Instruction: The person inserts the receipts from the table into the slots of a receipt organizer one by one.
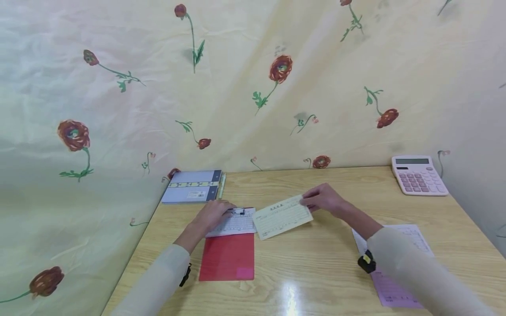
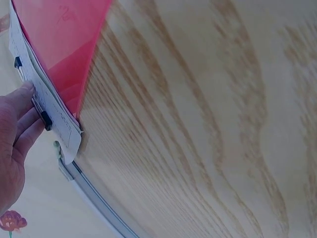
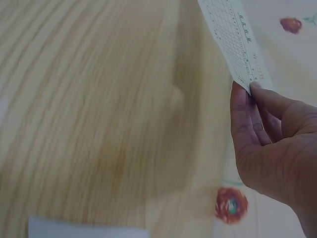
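Observation:
Toward the left of the table lies a red clipboard [image 1: 225,259] with a stack of white printed forms [image 1: 239,224] over its top end. At that end my left hand [image 1: 211,215] pinches the clipboard's wire clip [image 2: 46,120], its thumb on the forms' side in the left wrist view. My right hand [image 1: 324,199] pinches a pale printed slip [image 1: 282,217] by its right corner, thumb on the printed face. The slip hangs tilted just right of the forms, its lower left end close beside them.
A blue-grey notebook [image 1: 185,193] and a pale pen [image 1: 222,186] lie at the back left. A pink calculator [image 1: 419,180] stands at the back right. Under the right forearm are a white sheet [image 1: 413,235] and a purple sheet [image 1: 395,292]. Flowered cloth [image 1: 237,87] hangs behind the table.

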Demonstrator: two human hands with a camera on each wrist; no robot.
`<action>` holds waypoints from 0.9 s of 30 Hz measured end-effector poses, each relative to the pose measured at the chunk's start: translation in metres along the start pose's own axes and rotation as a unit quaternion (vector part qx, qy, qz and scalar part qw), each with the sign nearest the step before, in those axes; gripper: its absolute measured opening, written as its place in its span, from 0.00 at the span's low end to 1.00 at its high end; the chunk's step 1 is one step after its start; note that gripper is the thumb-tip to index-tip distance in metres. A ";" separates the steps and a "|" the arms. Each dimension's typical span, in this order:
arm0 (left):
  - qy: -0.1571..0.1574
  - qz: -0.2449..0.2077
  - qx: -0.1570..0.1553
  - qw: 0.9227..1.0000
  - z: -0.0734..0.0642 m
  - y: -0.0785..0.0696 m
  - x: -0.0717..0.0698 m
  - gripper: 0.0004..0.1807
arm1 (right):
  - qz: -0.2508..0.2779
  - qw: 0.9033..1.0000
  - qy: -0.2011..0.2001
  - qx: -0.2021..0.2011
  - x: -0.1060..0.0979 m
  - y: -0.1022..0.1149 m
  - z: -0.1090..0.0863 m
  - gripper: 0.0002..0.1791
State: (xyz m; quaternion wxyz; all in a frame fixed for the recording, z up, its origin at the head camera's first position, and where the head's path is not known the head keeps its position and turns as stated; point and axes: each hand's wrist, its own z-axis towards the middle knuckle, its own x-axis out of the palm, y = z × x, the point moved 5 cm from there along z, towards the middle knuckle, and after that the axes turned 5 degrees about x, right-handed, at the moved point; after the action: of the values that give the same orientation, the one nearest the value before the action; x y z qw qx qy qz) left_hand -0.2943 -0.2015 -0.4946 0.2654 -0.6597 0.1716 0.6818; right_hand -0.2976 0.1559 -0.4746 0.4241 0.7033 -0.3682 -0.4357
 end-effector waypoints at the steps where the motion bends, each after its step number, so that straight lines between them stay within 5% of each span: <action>1: 0.000 0.000 0.001 1.000 0.000 0.000 0.000 0.16 | 0.000 1.000 0.001 0.002 0.007 -0.001 0.003 0.20; 15: -0.008 0.004 0.020 1.000 0.000 0.000 -0.001 0.16 | -0.038 0.999 0.022 0.008 0.090 0.009 0.024 0.12; 27: 0.006 -0.013 0.004 1.000 0.001 0.001 -0.002 0.15 | 0.000 0.998 -0.005 0.069 0.128 0.018 0.030 0.15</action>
State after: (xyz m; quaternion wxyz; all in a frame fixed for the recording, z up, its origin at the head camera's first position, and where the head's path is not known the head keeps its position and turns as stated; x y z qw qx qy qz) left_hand -0.2959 -0.2016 -0.4926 0.2756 -0.6650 0.1674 0.6736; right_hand -0.2833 0.0277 -0.5042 0.3728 0.7286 -0.3999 -0.4126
